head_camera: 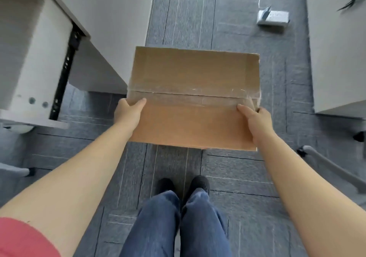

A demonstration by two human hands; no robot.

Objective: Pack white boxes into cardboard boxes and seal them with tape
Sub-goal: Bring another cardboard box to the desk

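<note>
Left fingers: only the thumb (141,101) shows, lying flat on top of the box near the tape seam; the other fingers are hidden down the box's left side, so their spread cannot be told
Left hand (128,111): grips the left edge of the cardboard box
Right fingers: the thumb (244,109) lies flat on the box top by the tape; a fingertip shows past the right edge, the remaining fingers are hidden behind that side
Right hand (257,121): grips the right edge of the box
Cardboard box (193,70): brown, closed, held level between the 2 hands in front of the person, above the floor
Tape (190,96): a clear strip running left to right along the middle seam of the 2 top flaps, wrapping over both ends
Arms: 2 bare forearms reach forward; a red sleeve (21,239) at lower left
Legs: blue jeans (178,225) and 2 dark shoes (184,185) below the box
Floor: grey carpet tiles (233,177)
Left side: white desk (35,44) close beside the box
Far right: a small silvery packet (273,19) on the carpet, well apart from the box
</note>
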